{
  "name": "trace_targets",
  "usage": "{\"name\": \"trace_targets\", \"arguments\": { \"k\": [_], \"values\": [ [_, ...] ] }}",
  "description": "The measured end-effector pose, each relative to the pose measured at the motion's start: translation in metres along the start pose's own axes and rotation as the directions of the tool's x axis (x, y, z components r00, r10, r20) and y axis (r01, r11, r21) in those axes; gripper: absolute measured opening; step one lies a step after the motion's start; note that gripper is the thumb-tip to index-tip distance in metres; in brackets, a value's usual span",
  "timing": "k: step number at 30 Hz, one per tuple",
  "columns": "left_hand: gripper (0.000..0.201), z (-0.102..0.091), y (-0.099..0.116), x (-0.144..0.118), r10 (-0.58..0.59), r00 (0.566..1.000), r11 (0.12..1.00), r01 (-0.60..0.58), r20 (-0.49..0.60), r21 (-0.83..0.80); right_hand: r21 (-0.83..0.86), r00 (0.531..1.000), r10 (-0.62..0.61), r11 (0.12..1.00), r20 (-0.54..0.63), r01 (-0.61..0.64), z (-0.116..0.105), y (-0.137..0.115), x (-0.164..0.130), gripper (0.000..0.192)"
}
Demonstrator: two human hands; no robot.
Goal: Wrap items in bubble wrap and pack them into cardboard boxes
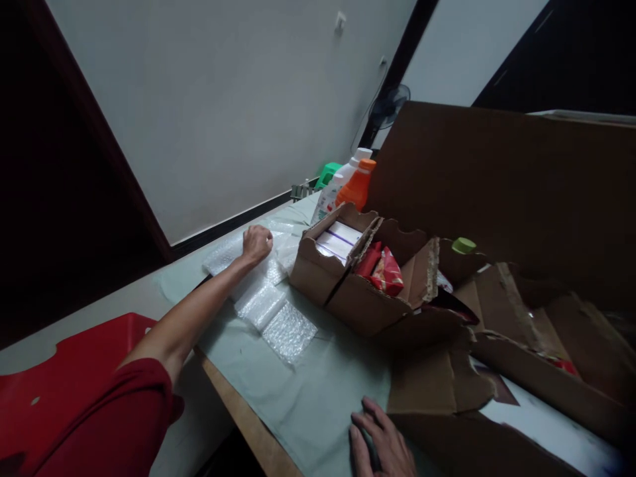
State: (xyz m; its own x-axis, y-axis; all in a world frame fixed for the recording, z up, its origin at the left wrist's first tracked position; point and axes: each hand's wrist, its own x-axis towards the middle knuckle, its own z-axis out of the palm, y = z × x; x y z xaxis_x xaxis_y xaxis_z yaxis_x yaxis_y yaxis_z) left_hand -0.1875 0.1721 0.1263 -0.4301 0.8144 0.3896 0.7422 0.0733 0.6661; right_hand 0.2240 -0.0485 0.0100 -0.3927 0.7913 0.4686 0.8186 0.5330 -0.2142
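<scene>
Clear bubble wrap (291, 328) lies in folded, overlapping strips along the left side of the cloth-covered table. My left hand (257, 243) is stretched out over its far part, with the fingers curled closed on the wrap. The fingertips are partly hidden. Close to the near table edge, my right hand (381, 440) lies open with its fingers apart. It holds nothing and is beside the near cardboard box (422, 384). Farther back, a cardboard compartment (313, 268) with white and purple packs (338, 238) stands to the right of my left hand.
Red snack packets (387, 271) sit in the neighbouring compartment. An orange bottle (356, 185) and white bottles (330, 197) stand behind. A tall cardboard panel (497, 179) rises at the back right. A red plastic stool (99, 348) is at the left, below table height.
</scene>
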Motion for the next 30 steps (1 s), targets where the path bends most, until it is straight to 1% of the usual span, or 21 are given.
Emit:
{"name": "trace_targets", "arguments": {
  "k": [3,5,6,8,10,12,14,16,17,19,22,25,27,30],
  "values": [
    [0.008,-0.011,0.005,0.009,-0.048,0.994,0.988,0.032,-0.103,-0.152,0.024,1.0,-0.004,1.0,0.003,0.004,-0.001,-0.003,0.002,0.03],
    [0.007,-0.026,0.01,0.006,-0.076,0.983,0.962,0.029,-0.165,-0.272,0.039,1.0,-0.016,0.999,-0.004,0.016,-0.001,-0.004,0.003,0.029],
    [0.007,-0.035,0.014,0.001,-0.091,0.978,0.943,0.024,-0.188,-0.332,0.047,1.0,-0.019,0.999,-0.012,0.019,0.0,-0.005,0.004,0.029],
    [0.01,-0.054,0.022,-0.019,-0.117,0.968,0.896,0.007,-0.221,-0.445,0.063,1.0,-0.009,0.998,-0.02,0.01,0.0,-0.007,0.005,0.03],
    [0.012,-0.072,0.03,-0.049,-0.131,0.963,0.848,-0.014,-0.235,-0.53,0.079,1.0,0.023,0.997,-0.019,-0.021,-0.002,-0.01,0.007,0.032],
    [0.014,-0.086,0.038,-0.084,-0.144,0.962,0.785,-0.033,-0.233,-0.619,0.101,0.998,0.065,0.993,-0.014,-0.063,-0.004,-0.016,0.009,0.034],
    [0.017,-0.094,0.046,-0.111,-0.163,0.956,0.704,-0.06,-0.244,-0.708,0.135,0.995,0.101,0.986,-0.025,-0.097,-0.007,-0.023,0.011,0.036],
    [0.02,-0.095,0.055,-0.124,-0.183,0.947,0.632,-0.091,-0.262,-0.769,0.175,0.99,0.129,0.977,-0.048,-0.119,-0.008,-0.029,0.012,0.036],
    [0.02,-0.093,0.059,-0.123,-0.187,0.946,0.612,-0.098,-0.264,-0.785,0.193,0.988,0.143,0.973,-0.056,-0.13,-0.009,-0.031,0.012,0.036],
    [0.019,-0.088,0.066,-0.109,-0.178,0.954,0.599,-0.091,-0.243,-0.796,0.217,0.984,0.171,0.964,-0.052,-0.156,-0.008,-0.034,0.011,0.035],
    [0.014,-0.082,0.078,-0.07,-0.143,0.969,0.586,-0.082,-0.203,-0.806,0.231,0.982,0.187,0.957,-0.038,-0.174,-0.007,-0.034,0.01,0.033],
    [0.01,-0.084,0.092,-0.037,-0.083,0.978,0.591,-0.105,-0.191,-0.799,0.22,0.982,0.186,0.96,-0.043,-0.173,-0.006,-0.032,0.009,0.031],
    [0.01,-0.086,0.099,-0.025,-0.044,0.982,0.601,-0.123,-0.186,-0.79,0.2,0.983,0.178,0.966,-0.043,-0.166,-0.006,-0.033,0.01,0.029],
    [0.01,-0.089,0.103,-0.016,-0.011,0.98,0.618,-0.149,-0.197,-0.772,0.177,0.988,0.153,0.973,-0.036,-0.145,-0.007,-0.035,0.01,0.028]
  ]
}}
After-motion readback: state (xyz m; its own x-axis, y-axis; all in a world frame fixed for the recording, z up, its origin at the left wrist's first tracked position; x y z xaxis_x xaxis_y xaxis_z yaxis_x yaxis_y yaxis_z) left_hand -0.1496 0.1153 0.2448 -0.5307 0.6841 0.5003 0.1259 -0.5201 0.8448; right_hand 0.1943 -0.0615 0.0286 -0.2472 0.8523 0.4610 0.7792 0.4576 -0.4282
